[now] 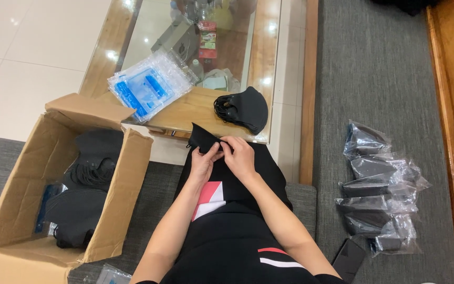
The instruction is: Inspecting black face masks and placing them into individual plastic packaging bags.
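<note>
Both of my hands meet over my lap on one black face mask [202,138]. My left hand [204,161] pinches its near edge, and my right hand [238,155] grips it beside the left, fingers curled over the fabric. Just beyond, a stack of black masks [243,109] lies on the wooden corner of the glass-topped table [185,113]. A pile of clear and blue plastic bags [149,87] rests on the table to the left of that stack.
An open cardboard box [24,184] holding black masks stands at my left on the grey cushion. Several bagged black masks [382,186] lie on the grey cushion at my right, with a dark phone [349,259] near them. Bottles and boxes show under the glass.
</note>
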